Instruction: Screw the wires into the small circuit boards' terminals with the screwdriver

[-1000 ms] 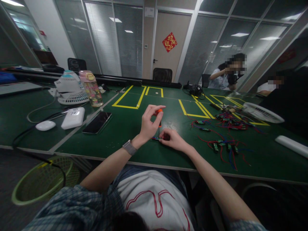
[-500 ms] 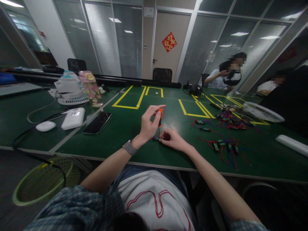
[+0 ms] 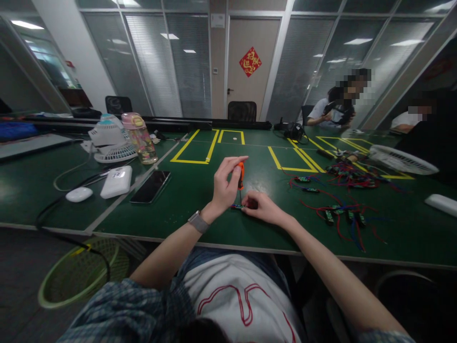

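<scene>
My left hand [image 3: 226, 183] is closed round the orange and black handle of a screwdriver [image 3: 241, 177], which stands upright with its thin shaft pointing down. The shaft's lower end meets a small green circuit board [image 3: 236, 206] on the table. My right hand [image 3: 262, 207] pinches the right end of that board between thumb and fingertips and rests on the tabletop. Its fingers partly hide the board and the screwdriver's tip.
To the right lie several circuit boards with red and blue wires [image 3: 339, 214] and a tangled pile of more [image 3: 352, 172]. On the left are a phone [image 3: 150, 186], a white power bank [image 3: 116, 182], a bottle [image 3: 140, 140] and a small fan [image 3: 112, 140]. Another person [image 3: 332, 112] sits across the table.
The whole view has shifted slightly, so things sit a little farther right. My hands keep the same hold on the screwdriver and the board. The person across has moved their hands.
</scene>
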